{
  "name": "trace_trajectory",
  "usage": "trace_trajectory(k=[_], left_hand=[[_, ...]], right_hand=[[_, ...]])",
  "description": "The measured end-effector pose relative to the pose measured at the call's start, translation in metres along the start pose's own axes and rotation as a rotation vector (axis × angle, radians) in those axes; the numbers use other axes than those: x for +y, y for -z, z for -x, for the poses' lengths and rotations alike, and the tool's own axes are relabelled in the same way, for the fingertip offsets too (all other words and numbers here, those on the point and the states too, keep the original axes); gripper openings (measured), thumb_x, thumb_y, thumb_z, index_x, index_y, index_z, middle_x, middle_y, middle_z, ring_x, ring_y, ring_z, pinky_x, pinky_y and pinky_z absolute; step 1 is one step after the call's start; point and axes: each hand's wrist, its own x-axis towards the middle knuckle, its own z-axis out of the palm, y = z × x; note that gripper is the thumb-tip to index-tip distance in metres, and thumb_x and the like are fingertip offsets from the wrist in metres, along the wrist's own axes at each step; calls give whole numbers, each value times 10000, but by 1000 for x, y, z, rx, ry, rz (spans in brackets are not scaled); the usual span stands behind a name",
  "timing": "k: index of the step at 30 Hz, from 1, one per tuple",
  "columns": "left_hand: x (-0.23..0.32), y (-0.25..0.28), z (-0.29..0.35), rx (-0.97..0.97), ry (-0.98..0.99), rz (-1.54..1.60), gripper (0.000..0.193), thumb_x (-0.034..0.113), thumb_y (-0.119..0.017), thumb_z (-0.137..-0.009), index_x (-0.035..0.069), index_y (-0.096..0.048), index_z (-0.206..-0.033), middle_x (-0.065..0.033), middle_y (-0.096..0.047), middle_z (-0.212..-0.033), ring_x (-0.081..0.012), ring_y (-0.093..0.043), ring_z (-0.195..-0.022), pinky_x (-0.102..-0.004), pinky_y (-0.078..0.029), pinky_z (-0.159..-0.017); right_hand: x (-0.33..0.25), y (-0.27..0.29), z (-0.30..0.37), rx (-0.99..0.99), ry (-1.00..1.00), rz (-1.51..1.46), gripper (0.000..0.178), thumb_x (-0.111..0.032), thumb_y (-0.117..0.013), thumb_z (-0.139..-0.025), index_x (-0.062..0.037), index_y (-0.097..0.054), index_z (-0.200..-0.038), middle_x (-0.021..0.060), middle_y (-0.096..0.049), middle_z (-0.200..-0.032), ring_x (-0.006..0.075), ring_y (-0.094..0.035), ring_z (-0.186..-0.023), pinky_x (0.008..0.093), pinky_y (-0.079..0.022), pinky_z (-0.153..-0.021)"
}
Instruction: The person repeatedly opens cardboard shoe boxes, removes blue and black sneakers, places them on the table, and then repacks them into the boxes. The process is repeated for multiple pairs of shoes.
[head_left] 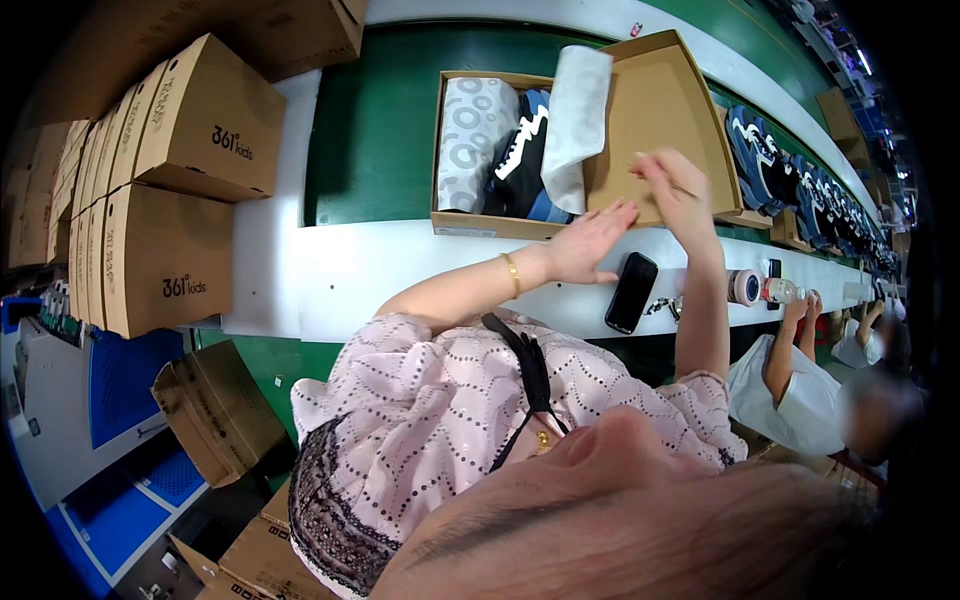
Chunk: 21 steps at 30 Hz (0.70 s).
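An open cardboard shoebox lies in front of me, its brown lid folded back to the right. Inside are a dark blue and black shoe with white trim and grey-patterned wrapping paper. A loose flap of white paper rises beside the shoe and hangs over the box's right side. My left hand is open, fingers stretched out flat at the near edge where box and lid meet. Over the lid, my right hand is closed in a pinch; whatever its fingers hold is too small to name.
Stacked cardboard shoeboxes stand at the left. A black phone lies on the white ledge, near a round pinkish container and a bottle. More shoes line the right, where a co-worker sits. An open carton is lower left.
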Motion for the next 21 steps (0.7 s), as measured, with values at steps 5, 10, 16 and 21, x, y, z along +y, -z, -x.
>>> trace_trajectory(k=[5,10,16,21], left_hand=[[-17,56,37,45,156,147,349,269,-607,-811,96,-598,-1114,-105,-638,-1046,-284,-622,-912,-363,-505,-782],[-71,95,78,77,564,-206,249,305,-585,-839,66,-627,-897,-112,-630,-895,-296,-601,-830,-372,-490,-684],[-97,75,56,131,325,-337,704,475,-627,-792,72,-409,-1325,-165,-539,-1200,-332,-462,-1137,-492,-389,-925],[-36,-20,-11,71,116,254,688,431,-531,-863,12,-314,-1363,-258,-407,-1345,-381,-378,-1267,-431,-302,-1059]], right_hand=[[65,-21,9,-76,-117,626,212,-208,-564,-874,-13,-558,-793,180,-599,-694,359,-586,-657,431,-455,-611],[88,-21,-2,-25,-99,669,193,-181,-600,-846,-9,-544,-778,198,-601,-744,392,-579,-737,458,-455,-636],[36,-26,-19,217,30,144,104,-78,-584,-831,-10,-570,-909,119,-598,-717,264,-599,-681,355,-489,-644],[-10,-84,-35,-94,9,-106,224,-24,-524,-805,-53,-605,-1012,87,-639,-780,199,-615,-699,314,-497,-659]])
